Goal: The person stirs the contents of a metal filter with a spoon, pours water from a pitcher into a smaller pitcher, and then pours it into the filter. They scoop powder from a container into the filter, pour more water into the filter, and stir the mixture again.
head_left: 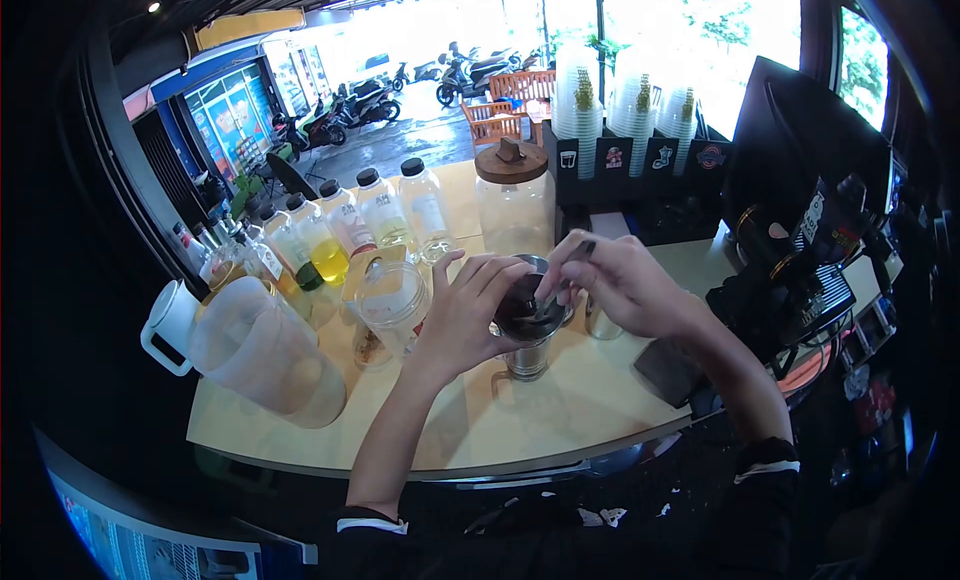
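At the middle of the counter my left hand (470,315) is curled around the side of a round vessel (528,315) with a dark inside. Beneath it shows a clear glass base (527,362) on the counter. My right hand (615,280) is closed in a pinch over the vessel's right rim. A slim dark end sticks up between its fingers; I cannot tell what it belongs to. Left of my left hand stands an open clear jar (393,298). A small glass (603,320) is partly hidden below my right hand.
A large frosted pitcher (265,355) stands at the left, before a white-handled jug (172,320). Several black-capped bottles (378,205) line the back. A wooden-lidded glass jar (515,200) stands behind my hands. Stacked plastic cups (578,120) are back right, near dark machinery (790,240).
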